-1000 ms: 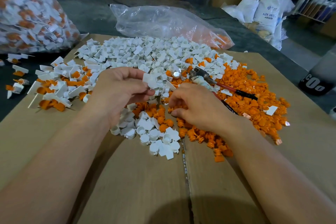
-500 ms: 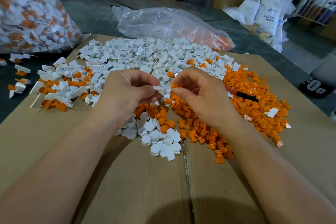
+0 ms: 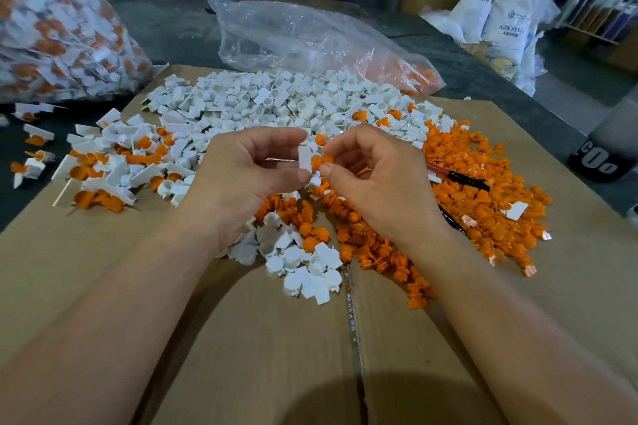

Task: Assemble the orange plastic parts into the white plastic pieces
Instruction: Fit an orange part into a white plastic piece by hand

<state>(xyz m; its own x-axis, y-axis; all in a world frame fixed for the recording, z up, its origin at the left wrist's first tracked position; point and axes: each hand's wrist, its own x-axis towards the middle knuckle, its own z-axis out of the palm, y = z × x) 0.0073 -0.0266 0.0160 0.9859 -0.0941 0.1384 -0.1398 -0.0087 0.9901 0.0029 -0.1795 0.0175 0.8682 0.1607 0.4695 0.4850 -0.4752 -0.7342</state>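
The left hand (image 3: 248,176) holds a narrow grip, with thumb and forefinger pinching a white piece (image 3: 305,158) by its flat tab. The tab stands upright, its long axis running 12 to 6 o'clock. The right hand (image 3: 376,190) has an equally narrow grip, thumb and forefinger pinching an orange part (image 3: 319,160). The orange part sits directly at 3 o'clock of the white piece and touches it. Its short body points toward 9 o'clock, across the tab's axis. The fingers hide the joint, so I cannot tell whether it is seated yet. My judgement is that the coming move is a push from 3 toward 9 o'clock, with the right hand driving and the left bracing.

Both are hard moulded plastic, smooth and matte. The white pieces are a round open cup with a flat rectangular tab, and the orange ones are stubby ridged plugs. A heap of loose white pieces (image 3: 276,100) lies at 12 o'clock of the hands. The loose orange parts (image 3: 483,197) spread from 3 to 5 o'clock, and the finished assemblies (image 3: 114,169) lie at 9 o'clock. All rest on a brown cardboard sheet (image 3: 241,338) over the dark bench (image 3: 172,28). A crinkled clear plastic bag (image 3: 293,34) lies beyond the white heap, and a red-and-black hand tool (image 3: 459,178) rests on the orange spread at 3 o'clock.
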